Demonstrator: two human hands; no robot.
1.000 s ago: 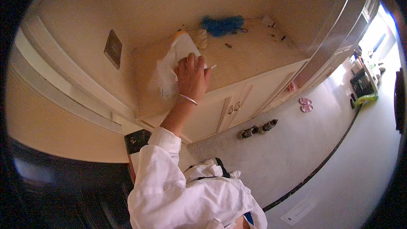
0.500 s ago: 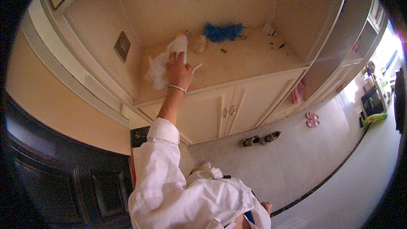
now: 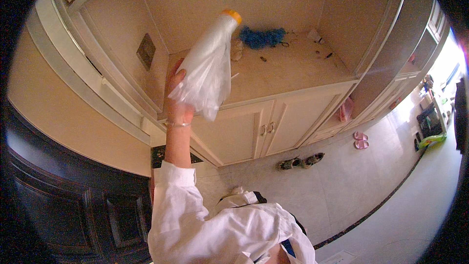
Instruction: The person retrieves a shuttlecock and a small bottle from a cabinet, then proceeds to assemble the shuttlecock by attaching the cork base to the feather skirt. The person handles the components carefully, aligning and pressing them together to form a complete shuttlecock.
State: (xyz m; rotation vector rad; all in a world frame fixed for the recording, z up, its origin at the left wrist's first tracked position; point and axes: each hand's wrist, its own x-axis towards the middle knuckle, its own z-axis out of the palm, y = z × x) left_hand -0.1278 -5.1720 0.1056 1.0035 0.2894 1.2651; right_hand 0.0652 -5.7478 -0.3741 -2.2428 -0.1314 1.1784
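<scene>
A person in a white sleeve (image 3: 183,200) raises the left hand (image 3: 177,99), fingers closed around a roll of translucent white plastic bags (image 3: 207,68) with an orange end, held tilted above a cream countertop (image 3: 288,71). A thin bracelet (image 3: 177,124) circles the wrist. A blue duster (image 3: 262,36) lies at the back of the counter. Below, dark shoes (image 3: 300,162) and pink slippers (image 3: 361,140) sit on the pale floor (image 3: 391,190) beside the cabinet doors (image 3: 254,127).

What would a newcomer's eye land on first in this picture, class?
First, the white plastic-wrapped object with an orange tip, raised in the left hand at the picture's centre. Next, the fluffy blue duster lying at the back of the cream cabinet counter.
</scene>
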